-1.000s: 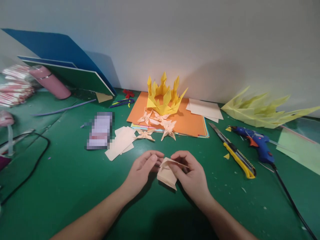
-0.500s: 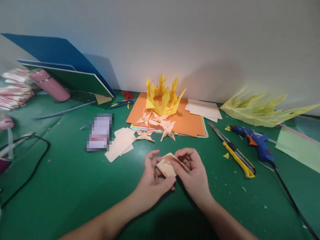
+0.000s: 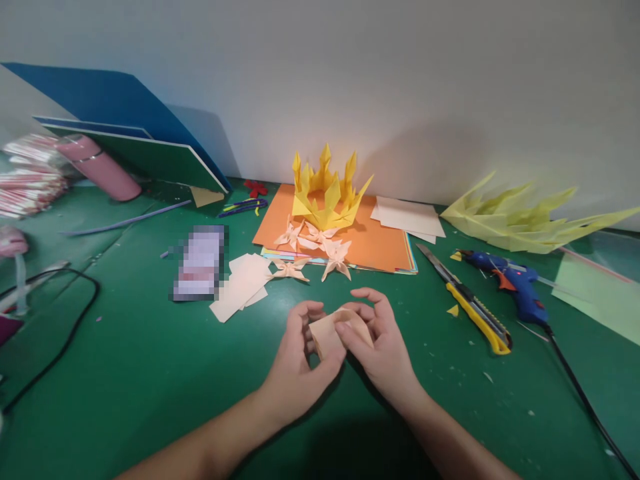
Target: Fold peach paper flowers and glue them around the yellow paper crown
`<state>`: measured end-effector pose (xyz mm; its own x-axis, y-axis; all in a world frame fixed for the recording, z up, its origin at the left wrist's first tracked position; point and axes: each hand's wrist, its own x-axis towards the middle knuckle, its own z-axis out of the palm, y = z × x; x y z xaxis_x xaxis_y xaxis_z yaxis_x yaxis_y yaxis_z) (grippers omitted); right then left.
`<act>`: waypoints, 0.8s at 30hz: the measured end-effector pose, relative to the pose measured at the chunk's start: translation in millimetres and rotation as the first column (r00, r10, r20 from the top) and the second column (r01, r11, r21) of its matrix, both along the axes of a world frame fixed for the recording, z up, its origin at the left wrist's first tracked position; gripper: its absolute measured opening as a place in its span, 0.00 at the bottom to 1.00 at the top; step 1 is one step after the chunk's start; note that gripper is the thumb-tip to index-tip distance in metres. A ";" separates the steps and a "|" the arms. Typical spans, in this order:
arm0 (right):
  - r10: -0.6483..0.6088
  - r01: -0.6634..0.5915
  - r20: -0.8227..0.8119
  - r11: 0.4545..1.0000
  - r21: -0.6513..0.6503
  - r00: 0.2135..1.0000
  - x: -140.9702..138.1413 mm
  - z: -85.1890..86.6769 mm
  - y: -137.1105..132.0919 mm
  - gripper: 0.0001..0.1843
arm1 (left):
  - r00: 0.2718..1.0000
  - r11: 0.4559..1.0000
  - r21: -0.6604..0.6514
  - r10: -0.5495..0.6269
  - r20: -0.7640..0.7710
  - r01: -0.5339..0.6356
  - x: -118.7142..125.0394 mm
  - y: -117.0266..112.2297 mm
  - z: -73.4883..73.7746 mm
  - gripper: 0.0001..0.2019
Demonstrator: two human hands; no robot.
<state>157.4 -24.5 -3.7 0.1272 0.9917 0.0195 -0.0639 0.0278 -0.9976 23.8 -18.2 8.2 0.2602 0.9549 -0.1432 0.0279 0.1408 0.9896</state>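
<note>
Both hands meet over the green table [image 3: 150, 373] near its front middle. My left hand [image 3: 300, 363] and my right hand [image 3: 383, 350] pinch a small folded piece of peach paper [image 3: 333, 331] between thumbs and fingers, held just above the table. Behind them lie several small peach origami flowers [image 3: 320, 250] at the front edge of an orange paper stack [image 3: 380, 243]. A yellow folded paper crown [image 3: 327, 190] stands on that stack. Loose peach paper squares [image 3: 243, 283] lie to the left of my hands.
A yellow utility knife [image 3: 470, 307] and a blue glue gun [image 3: 515, 287] with its black cord lie to the right. Pale yellow folded paper [image 3: 530, 217] rests by the wall. Blue and green boards [image 3: 130, 143], a pink bottle [image 3: 97, 167] and a black cable [image 3: 65, 327] are at left.
My left hand has moved in from the left and closed on the peach paper beside my right hand. The paper has gone from an open flap to a tighter, flatter fold.
</note>
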 end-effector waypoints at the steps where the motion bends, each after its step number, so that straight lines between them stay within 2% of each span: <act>1: -0.011 0.011 0.014 1.000 0.019 1.000 -0.5 -1.0 -0.3 0.20 | 1.000 0.999 -0.051 0.006 0.025 -0.005 1.4 0.8 1.1 0.22; 3: -0.056 0.049 0.070 0.994 0.098 0.996 -1.3 -3.0 -0.8 0.19 | 0.998 0.991 -0.126 0.042 0.049 -0.036 2.4 3.7 2.0 0.21; 6: -0.153 0.077 0.229 0.948 0.309 0.961 -0.5 -4.5 -1.5 0.14 | 0.993 0.986 -0.125 0.116 0.027 -0.112 -0.1 9.6 0.9 0.20; 9: -0.202 -0.017 0.448 0.899 0.437 0.871 2.4 -3.8 -1.8 0.09 | 0.989 0.985 -0.086 0.149 0.011 -0.147 -3.9 13.0 -0.6 0.19; 12: -0.180 -0.099 0.577 0.903 0.418 0.796 4.5 -3.2 -1.6 0.10 | 0.985 0.985 -0.045 0.166 -0.038 -0.168 -5.8 13.2 -1.1 0.18; 15: -0.166 -0.101 0.616 0.922 0.374 0.770 4.9 -4.5 -1.2 0.14 | 0.975 0.980 0.016 0.198 -0.096 -0.198 -6.9 14.2 -0.8 0.17; 18: -0.169 -0.082 0.638 0.935 0.344 0.751 4.5 -6.3 -0.4 0.15 | 0.972 0.979 0.020 0.206 -0.113 -0.205 -8.8 17.3 -0.8 0.17; 21: -0.198 -0.036 0.624 0.939 0.341 0.756 4.0 -6.2 0.7 0.10 | 0.971 0.980 0.042 0.197 -0.138 -0.193 -10.4 19.2 -2.1 0.17; 24: -0.223 0.008 0.586 0.938 0.346 0.779 3.6 -3.0 1.6 0.02 | 0.963 0.976 0.100 0.210 -0.171 -0.195 -10.4 18.9 -4.1 0.17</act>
